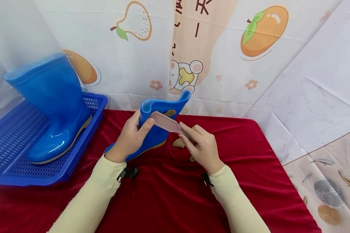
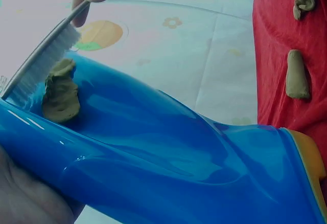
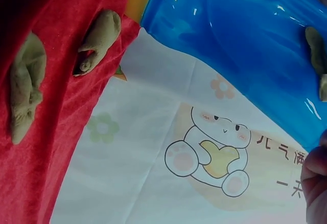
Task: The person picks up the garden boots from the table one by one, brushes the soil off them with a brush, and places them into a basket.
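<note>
My left hand (image 1: 128, 137) grips a glossy blue rain boot (image 1: 154, 137) by its shaft near the top, tilting it, with the toe partly hidden behind the forearm. The boot's opening looks squeezed and folded. My right hand (image 1: 202, 147) pinches the handle of a flat-backed brush (image 1: 165, 123) with pale bristles. In the left wrist view those bristles (image 2: 56, 60) lie against the upper shaft, beside a lump of brown clay-like mud (image 2: 62, 93) stuck to the boot.
A second blue boot (image 1: 53, 103) stands upright in a blue perforated basket (image 1: 40, 177) on the left. Pieces of brown mud (image 1: 179, 143) lie on the red cloth (image 1: 175, 194) near the held boot. A white printed curtain (image 1: 221, 81) hangs behind.
</note>
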`<state>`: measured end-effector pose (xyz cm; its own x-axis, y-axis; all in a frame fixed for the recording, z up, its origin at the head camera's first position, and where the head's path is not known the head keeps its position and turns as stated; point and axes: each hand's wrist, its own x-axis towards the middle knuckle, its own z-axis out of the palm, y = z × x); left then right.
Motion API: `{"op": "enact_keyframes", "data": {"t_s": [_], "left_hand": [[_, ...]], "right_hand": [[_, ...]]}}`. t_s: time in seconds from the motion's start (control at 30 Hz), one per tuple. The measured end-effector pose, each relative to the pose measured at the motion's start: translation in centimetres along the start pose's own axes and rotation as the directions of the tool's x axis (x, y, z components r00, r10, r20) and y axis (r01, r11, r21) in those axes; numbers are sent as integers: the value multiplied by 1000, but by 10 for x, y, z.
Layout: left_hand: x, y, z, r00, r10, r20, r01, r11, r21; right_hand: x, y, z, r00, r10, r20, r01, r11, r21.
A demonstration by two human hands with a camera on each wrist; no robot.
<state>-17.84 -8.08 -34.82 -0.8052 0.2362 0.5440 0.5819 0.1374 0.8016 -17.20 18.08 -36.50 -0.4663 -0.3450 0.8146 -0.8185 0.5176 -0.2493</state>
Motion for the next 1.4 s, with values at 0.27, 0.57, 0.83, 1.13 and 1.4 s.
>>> {"op": "enact_keyframes", "data": {"t_s": [0.27,0.57,0.83,1.13,1.4], "left_hand": [[0,2,0,998,-33,-50,34,999,13],[1,-3,-5,990,-58,-127,60,998,12],[1,-4,-6,988,-70,-134,72,997,5],[-1,-1,0,999,-19,-46,19,1000,0],[-1,0,-1,999,-29,-36,30,1000,2]], "right_hand": [[-1,4,1,999,50,6,-49,998,-44],[-3,10,5,997,70,10,-69,993,-99],[-2,8,2,996,85,17,-84,993,-81],[-3,5,3,999,5,47,-5,1000,5],[-2,5,3,999,27,35,-26,999,-22]]}}
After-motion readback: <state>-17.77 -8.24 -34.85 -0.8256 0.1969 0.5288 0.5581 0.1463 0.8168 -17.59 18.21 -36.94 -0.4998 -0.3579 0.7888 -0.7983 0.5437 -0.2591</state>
